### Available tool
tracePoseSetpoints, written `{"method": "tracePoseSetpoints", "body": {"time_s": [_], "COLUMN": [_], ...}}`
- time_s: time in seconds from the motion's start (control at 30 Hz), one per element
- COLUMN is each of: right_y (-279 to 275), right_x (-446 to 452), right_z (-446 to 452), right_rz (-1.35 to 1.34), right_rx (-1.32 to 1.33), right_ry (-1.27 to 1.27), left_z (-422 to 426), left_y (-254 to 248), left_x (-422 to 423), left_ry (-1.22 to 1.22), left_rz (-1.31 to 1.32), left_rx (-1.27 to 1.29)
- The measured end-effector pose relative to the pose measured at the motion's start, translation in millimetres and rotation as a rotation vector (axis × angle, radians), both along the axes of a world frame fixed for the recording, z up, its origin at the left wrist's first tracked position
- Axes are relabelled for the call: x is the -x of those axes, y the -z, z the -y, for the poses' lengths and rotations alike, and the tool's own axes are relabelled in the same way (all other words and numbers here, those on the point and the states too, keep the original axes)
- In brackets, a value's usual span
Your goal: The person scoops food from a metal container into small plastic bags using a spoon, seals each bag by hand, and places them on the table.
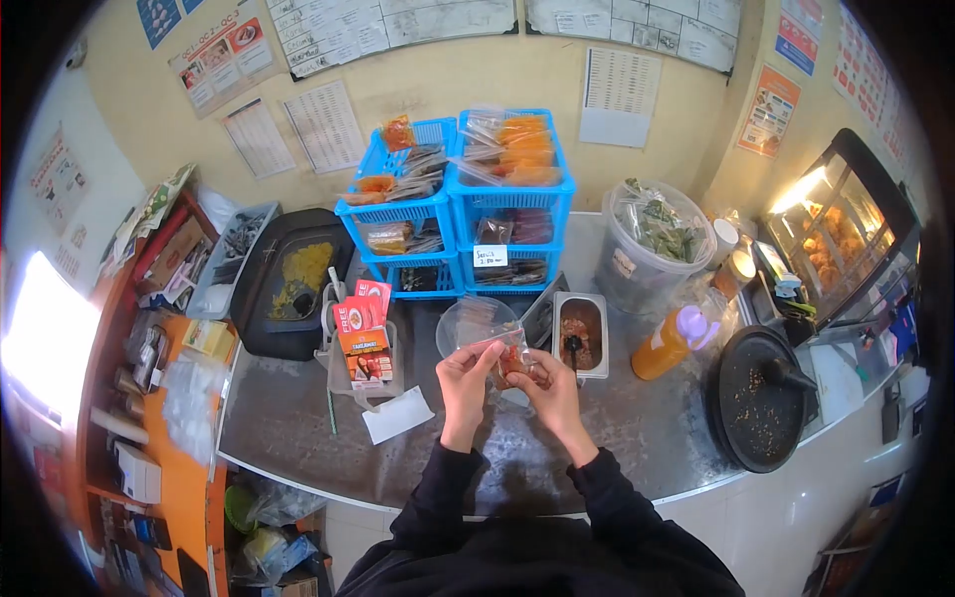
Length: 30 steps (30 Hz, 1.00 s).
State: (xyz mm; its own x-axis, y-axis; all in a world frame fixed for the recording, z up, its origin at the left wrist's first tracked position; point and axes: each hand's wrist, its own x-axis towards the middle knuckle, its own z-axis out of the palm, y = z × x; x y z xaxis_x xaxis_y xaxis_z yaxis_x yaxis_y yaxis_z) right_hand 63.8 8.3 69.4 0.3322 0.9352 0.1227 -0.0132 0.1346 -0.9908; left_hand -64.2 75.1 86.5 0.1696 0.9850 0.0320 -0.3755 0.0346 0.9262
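A small clear zip bag [509,356] with reddish sauce in it is held up between my two hands over the metal counter. My left hand [466,390] pinches the bag's upper left edge between thumb and fingers. On the other side, my right hand [553,396] has its thumb and fingers closed on the lower right part. Just behind the bag stands a round clear bowl [447,323] with several flat bags in it. To the right of my hands sits a steel pan [580,298] of red-brown sauce with a black-handled spoon [572,345].
Stacked blue baskets [460,214] full of filled sachets stand at the back. Leaflets [366,343] and a white paper [398,415] lie left, near a black tray [261,333]. Rightward are a leaf-filled tub [637,277], an orange bottle [662,348] and a stone mortar [741,423].
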Motion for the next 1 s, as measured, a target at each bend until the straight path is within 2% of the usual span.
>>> {"method": "tracePoseSetpoints", "body": {"time_s": [0.03,0.13,0.23,0.33,0.43,0.53,0.63,0.73,0.83,1.0], "right_y": [1,-9,-8,-2,-5,-12,-17,-12,-14,-14], "right_x": [3,6,9,13,11,14,9,12,22,23], "right_z": [-1,-6,-10,-10,-8,-15,-18,-18,-18,-19], "right_rz": [0.048,0.021,-0.029,0.042,0.195,-0.062,0.031,-0.024,-0.141,-0.152], "right_rx": [-0.005,-0.1,-0.017,0.075,0.048,-0.109,-0.018,-0.007,-0.125,-0.061], "right_ry": [0.033,-0.078,-0.125,-0.122,-0.122,-0.146,-0.163,-0.164,-0.122,-0.131], "left_z": [2,7,7,11,10,11,13,14,16,18], "left_y": [-1,-8,-6,-14,-2,4,5,3,5,4], "left_x": [2,9,9,17,22,29,31,35,39,42], "left_ry": [-0.03,-0.035,-0.102,-0.089,-0.086,-0.077,-0.069,-0.068,-0.05,-0.01], "left_rz": [-0.011,-0.014,-0.03,-0.053,-0.022,-0.05,-0.054,-0.121,-0.126,-0.067], "left_rx": [-0.03,0.008,-0.06,-0.006,-0.026,-0.071,-0.093,-0.063,-0.005,-0.04]}}
